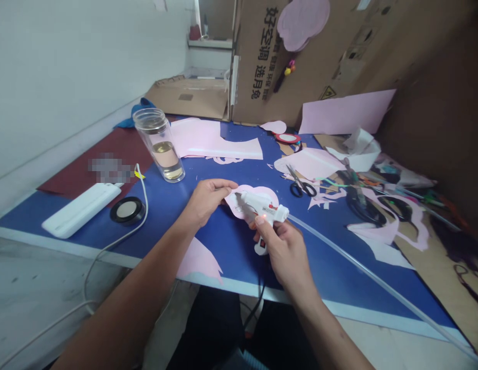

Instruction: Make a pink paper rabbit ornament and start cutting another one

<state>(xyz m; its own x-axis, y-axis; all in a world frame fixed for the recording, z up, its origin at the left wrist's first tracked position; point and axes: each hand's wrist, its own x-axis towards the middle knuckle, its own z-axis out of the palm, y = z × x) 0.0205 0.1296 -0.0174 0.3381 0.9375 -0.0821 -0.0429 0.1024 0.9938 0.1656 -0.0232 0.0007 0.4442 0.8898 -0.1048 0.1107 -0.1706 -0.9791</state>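
My right hand (283, 244) is wrapped round the grip of a white hot glue gun (258, 205). A long clear glue stick (347, 252) runs out of the gun's back end toward the lower right. The nozzle points left, over a pink cloud-shaped paper cutout (239, 208). My left hand (208, 200) pinches the left edge of that cutout between thumb and fingers. The gun's body hides part of the cutout, so I cannot tell whether the nozzle touches it.
Left on the blue table (223, 252) are a glass tumbler (164, 154), a white power bank (81, 210) and a round black lid (127, 210). Black-handled scissors (300, 187) lie to the right among paper scraps (312, 163). A large cardboard box (254, 61) stands behind.
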